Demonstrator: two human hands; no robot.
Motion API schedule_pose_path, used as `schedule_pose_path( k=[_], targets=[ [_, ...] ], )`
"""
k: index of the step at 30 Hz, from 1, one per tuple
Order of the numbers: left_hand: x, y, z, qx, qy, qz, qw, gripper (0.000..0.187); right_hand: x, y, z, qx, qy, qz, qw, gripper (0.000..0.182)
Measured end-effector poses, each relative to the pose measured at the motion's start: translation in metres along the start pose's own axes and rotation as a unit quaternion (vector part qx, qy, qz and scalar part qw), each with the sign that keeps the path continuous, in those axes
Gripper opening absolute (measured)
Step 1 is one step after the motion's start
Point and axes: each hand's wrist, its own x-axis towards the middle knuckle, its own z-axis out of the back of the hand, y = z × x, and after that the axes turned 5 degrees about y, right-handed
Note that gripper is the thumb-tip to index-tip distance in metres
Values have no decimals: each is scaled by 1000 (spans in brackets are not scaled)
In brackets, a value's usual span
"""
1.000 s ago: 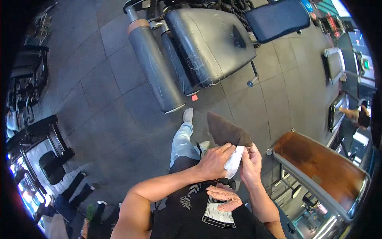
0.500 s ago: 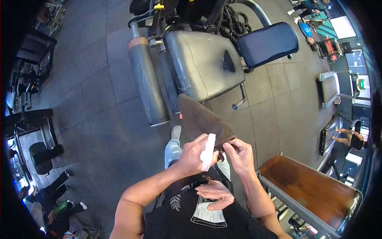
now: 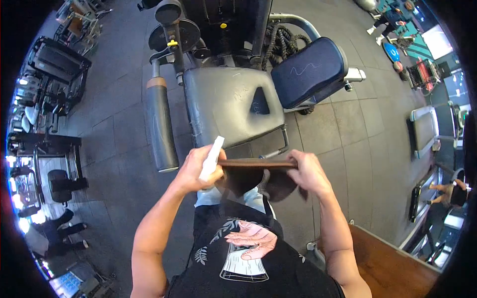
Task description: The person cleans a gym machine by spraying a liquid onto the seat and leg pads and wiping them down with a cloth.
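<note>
A brown cloth (image 3: 256,164) is stretched level between my two hands, its lower folds hanging blurred beneath. My left hand (image 3: 191,171) is closed around the cloth's left end. It also holds a narrow white spray bottle (image 3: 212,159), seen from above so that mostly its head shows. My right hand (image 3: 310,174) pinches the cloth's other end, thumb side inward. Just beyond my hands is the worn black padded seat (image 3: 233,104) of an exercise machine, apart from the cloth. A padded roller (image 3: 161,126) sits left of the seat.
A dark backrest pad (image 3: 309,72) adjoins the seat on the right, with a black coiled rope (image 3: 280,44) behind it. A brown-topped bench or box (image 3: 387,258) stands at lower right. Gym machines line both sides; a person (image 3: 392,20) is at far upper right.
My hands have moved apart, pulling the cloth from a hanging triangle into a stretched band. My left hand went left with the white bottle. The view has shifted, showing more of the machine.
</note>
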Motion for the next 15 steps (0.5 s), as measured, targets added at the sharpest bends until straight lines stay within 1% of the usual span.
schedule_pose_path(
  k=[1,2,3,4,5,6,8,10,11,13,14,15],
  targets=[
    [8,-7,-9,17,-17,-15,1000,20,4,-11,5,-55,-10,-30,998,31],
    [14,-19,-16,43,-21,-10,999,21,9,-23,7,-110,-25,-61,992,30],
    [19,-27,-27,35,-19,6,999,22,14,-45,1,28,-18,-49,998,30],
    [24,-32,-38,27,-18,20,999,23,18,-64,-10,164,-10,-35,986,31],
    [28,-32,-50,34,-7,-22,999,24,16,-63,-23,471,33,-60,880,31],
    [32,-35,-65,-25,2,-36,999,23,9,-63,-28,643,68,-91,757,33],
    [42,-43,-88,-18,25,-97,995,23,6,-39,-36,757,95,-36,645,33],
    [54,-47,-101,6,29,-157,987,24,6,-23,-35,639,70,12,766,32],
    [55,-52,-96,-5,36,-148,988,25,9,-20,-27,662,73,2,746,29],
    [53,-49,-84,-100,55,-125,986,24,19,-16,-12,641,1,-20,767,28],
    [50,-45,-78,-148,68,-112,980,24,24,-19,-7,650,-17,6,759,27],
    [48,-42,-69,-153,71,-114,979,22,26,-19,4,647,-5,22,762,27]
  ],
)
